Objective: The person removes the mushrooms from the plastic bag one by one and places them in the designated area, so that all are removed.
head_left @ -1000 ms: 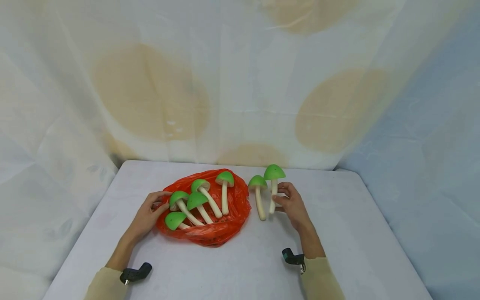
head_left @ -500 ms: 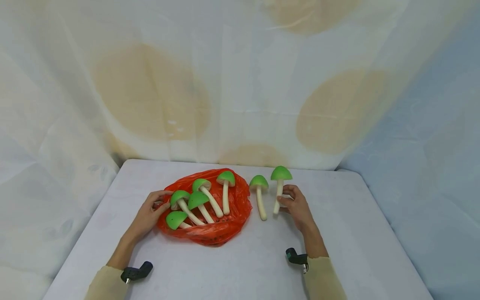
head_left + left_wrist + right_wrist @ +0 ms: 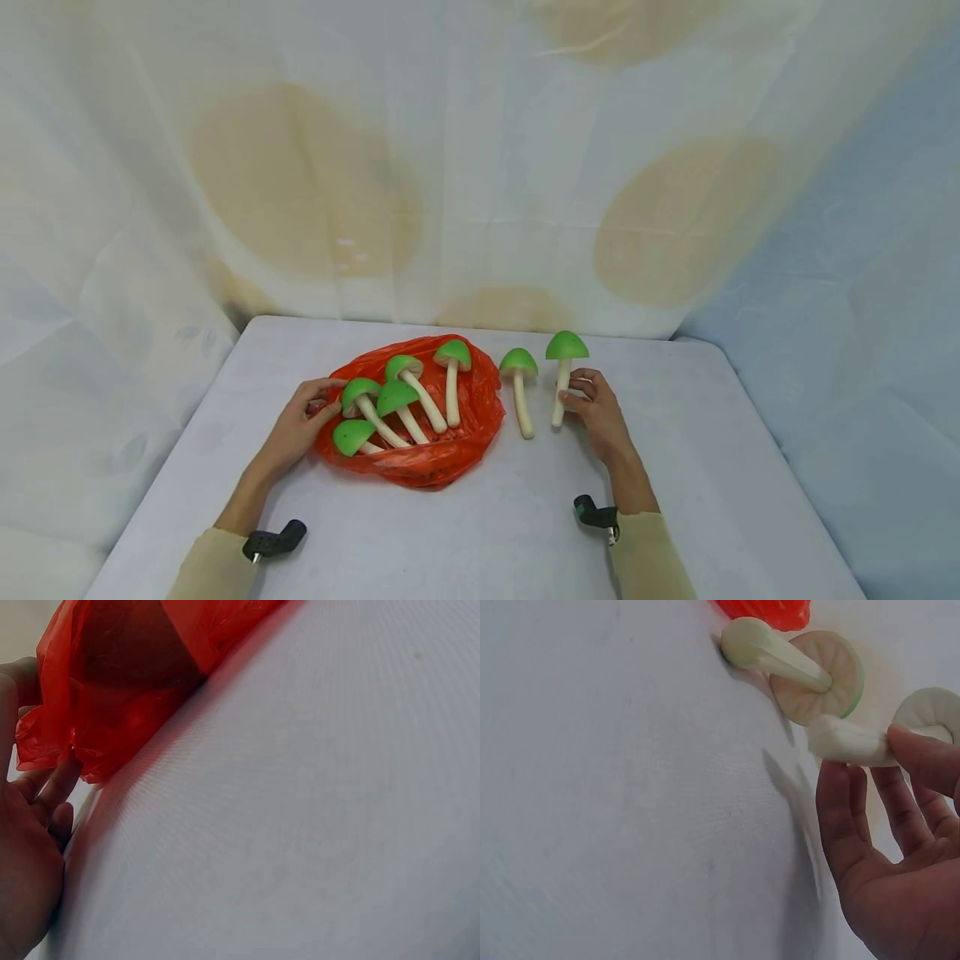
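a mushroom with a green cap and pale stem (image 3: 563, 375) was held in the grip of the right hand (image 3: 602, 412), thumb and fingers pinched round the stem. it lay at ten o'clock from that hand, its long axis running from the cap near twelve to the foot just past six, and it seemed raised off the tabletop (image 3: 480, 542). just beside it, at nine o'clock, rested a loose mushroom (image 3: 520, 392), cap toward eleven, foot toward five. farther toward nine sat a red bag (image 3: 450, 465) with five mushrooms (image 3: 398, 398) inside. the left hand (image 3: 298, 423), much the farther one, pinched the bag's outer edge. toward twelve the tabletop's back edge was near; more room spread toward three and six, the right edge well apart. pale cloth (image 3: 510, 167) hung behind.
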### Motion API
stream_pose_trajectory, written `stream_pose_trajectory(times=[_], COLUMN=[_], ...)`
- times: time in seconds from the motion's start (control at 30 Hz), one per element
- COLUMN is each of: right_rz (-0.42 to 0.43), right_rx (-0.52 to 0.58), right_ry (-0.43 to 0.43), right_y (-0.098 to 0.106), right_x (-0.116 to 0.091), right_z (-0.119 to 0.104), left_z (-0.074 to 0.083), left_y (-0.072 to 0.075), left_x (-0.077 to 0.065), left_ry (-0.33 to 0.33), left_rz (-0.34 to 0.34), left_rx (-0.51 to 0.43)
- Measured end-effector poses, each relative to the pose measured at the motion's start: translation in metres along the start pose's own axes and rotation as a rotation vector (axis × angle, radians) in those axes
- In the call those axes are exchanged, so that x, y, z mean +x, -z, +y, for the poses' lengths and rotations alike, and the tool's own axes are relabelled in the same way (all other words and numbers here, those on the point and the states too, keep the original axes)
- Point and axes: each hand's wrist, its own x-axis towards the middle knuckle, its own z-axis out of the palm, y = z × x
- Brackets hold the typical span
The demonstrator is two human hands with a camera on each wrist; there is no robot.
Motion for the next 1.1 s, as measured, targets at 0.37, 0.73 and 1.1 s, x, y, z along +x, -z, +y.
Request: stream_pose_trajectory(times=[0.37, 0.73, 1.1], right_rz=[0.001, 0.024, -0.038], right_rx=[-0.032, -0.121, -0.188], right_ry=[-0.011, -0.003, -0.021], right_y=[0.002, 0.011, 0.012], right_x=[0.0, 0.002, 0.0], right_z=[0.004, 0.008, 0.009], left_z=[-0.001, -0.006, -0.006], left_y=[-0.002, 0.0, 0.0], left_x=[-0.002, -0.001, 0.001], left_ry=[0.031, 0.004, 0.005], left_rz=[0.004, 0.012, 0.015], left_rx=[0.006, 0.018, 0.031])
